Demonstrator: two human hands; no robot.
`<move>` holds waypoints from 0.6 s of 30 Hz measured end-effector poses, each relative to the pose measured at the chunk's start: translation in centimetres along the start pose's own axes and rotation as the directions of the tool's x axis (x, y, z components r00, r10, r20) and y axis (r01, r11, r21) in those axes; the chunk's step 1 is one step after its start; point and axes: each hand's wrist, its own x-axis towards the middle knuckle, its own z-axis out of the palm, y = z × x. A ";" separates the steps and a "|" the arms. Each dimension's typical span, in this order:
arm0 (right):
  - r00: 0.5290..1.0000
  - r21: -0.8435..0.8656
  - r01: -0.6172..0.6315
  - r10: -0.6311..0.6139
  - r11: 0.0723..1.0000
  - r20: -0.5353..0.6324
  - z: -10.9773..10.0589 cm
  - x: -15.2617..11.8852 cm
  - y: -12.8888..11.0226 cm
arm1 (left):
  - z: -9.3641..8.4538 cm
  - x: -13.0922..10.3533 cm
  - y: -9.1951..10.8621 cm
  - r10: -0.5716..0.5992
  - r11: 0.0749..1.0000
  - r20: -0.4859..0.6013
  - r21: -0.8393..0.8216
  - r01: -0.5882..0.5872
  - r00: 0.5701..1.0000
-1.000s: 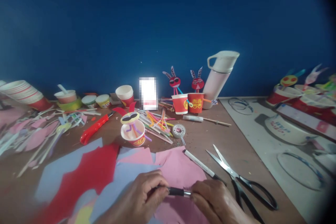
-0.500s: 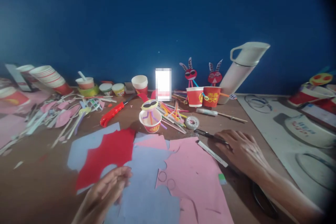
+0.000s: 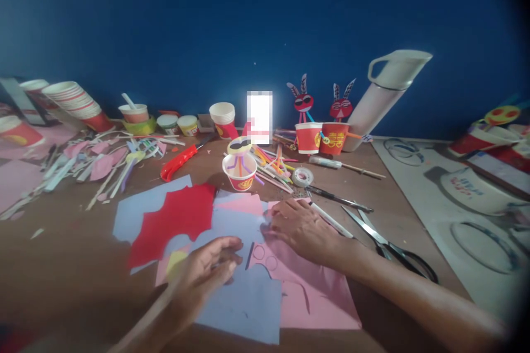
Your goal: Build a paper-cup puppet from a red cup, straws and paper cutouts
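My left hand (image 3: 207, 267) hovers over the near left part of a light blue sheet (image 3: 244, 309), its fingers curved and the thumb apart, holding nothing. My right hand (image 3: 300, 229) lies palm down on cut pink paper (image 3: 323, 309), fingers reaching to where it meets the blue sheet; the fingertips are partly hidden. Two small circles are drawn on the pink paper, near a curved cut edge. Left of the sheets is a red paper piece (image 3: 178, 218) with scalloped edges. A paper cup (image 3: 240, 174) holding a figure in dark glasses stands just beyond the papers.
Black-handled scissors (image 3: 389, 245) lie open beside my right forearm. A black pen (image 3: 339, 198), a white marker (image 3: 331, 219) and a tape roll (image 3: 302, 177) are near. A red utility knife (image 3: 179, 162), straws (image 3: 116, 165), stacked cups (image 3: 78, 105) and a leaning thermos (image 3: 385, 99) stand farther back.
My right hand has moved left from the black pen onto the pink paper, uncovering the pen and scissors. My left hand has shifted right and slightly up over the blue sheet.
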 end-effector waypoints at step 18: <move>0.997 -0.126 0.064 -0.068 0.990 -0.028 0.0 0.5 1.1 | 2.1 4.0 1.2 -0.023 0.994 0.077 0.112 0.015 0.997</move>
